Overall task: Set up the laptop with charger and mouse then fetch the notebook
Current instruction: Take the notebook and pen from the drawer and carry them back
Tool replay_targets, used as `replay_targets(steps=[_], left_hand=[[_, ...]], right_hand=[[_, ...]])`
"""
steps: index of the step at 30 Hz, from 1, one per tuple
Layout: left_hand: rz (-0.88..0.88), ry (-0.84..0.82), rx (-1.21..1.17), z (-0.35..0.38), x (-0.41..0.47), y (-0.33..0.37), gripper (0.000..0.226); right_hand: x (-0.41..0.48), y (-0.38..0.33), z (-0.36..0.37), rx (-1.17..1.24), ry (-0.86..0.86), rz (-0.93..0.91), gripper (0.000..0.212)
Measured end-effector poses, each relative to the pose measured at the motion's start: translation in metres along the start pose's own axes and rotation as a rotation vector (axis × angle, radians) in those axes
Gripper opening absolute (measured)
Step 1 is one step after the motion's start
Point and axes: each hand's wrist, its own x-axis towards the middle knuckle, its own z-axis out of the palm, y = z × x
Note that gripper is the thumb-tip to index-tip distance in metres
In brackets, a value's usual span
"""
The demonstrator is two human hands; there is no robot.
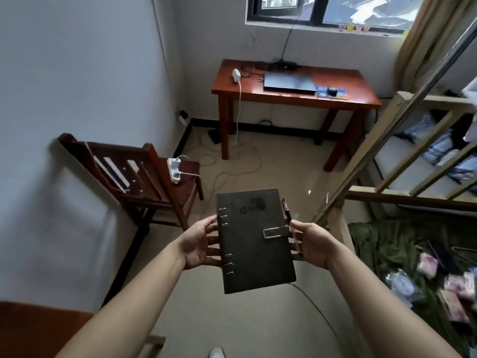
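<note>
1. The notebook [254, 240] is in the air, well in front of the desk [291, 95] and far from it. The left hand [197, 245] is half open, with the thumb at the ring-binder edge and the fingers under the cover. This looks like a support and not a firm clamp, so the book can slide out if the person walks fast.

2. The right hand [313, 245] is also half open. It carries the clasp side of the notebook from below and presses a pen [291, 226] against that edge with the thumb. The pen is loose beside the cover, so I judge it is the first thing that can fall.

3. Between the person and the desk, white cables [232, 164] lie in loops on the floor. A foot can catch one of them, and this can pull the power strip [174, 170] off the chair [144, 177] that stands left of the desk.

4. On the desk the closed laptop [289, 82] lies in the middle, the mouse [332, 91] on its pad just right of it, and a white charger [236, 74] near the desk's left end. The free place on the desk is narrow, so a careless landing of the notebook can push the mouse or press on the charger wire.

5. The lid is shut, so I cannot tell if the laptop is really charging.
</note>
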Motion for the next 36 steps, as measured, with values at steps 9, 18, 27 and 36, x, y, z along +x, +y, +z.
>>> replay_targets(steps=[9, 18, 27, 36], left_hand=[[-0.068, -0.051, 0.057, 0.026, 0.129, 0.147, 0.047], [-0.044, 0.068, 0.005, 0.070, 0.272, 0.278, 0.045], [-0.069, 0.134, 0.005, 0.089, 0.394, 0.416, 0.048], [-0.138, -0.014, 0.099, 0.105, 0.581, 0.565, 0.047]], right_hand=[[0.076, -0.123, -0.056, 0.149, -0.044, -0.074, 0.037], [0.214, -0.275, -0.140, 0.191, -0.221, -0.015, 0.035], [0.332, -0.423, -0.182, 0.136, -0.235, 0.018, 0.031], [0.448, -0.557, -0.241, 0.178, -0.027, 0.010, 0.041]])
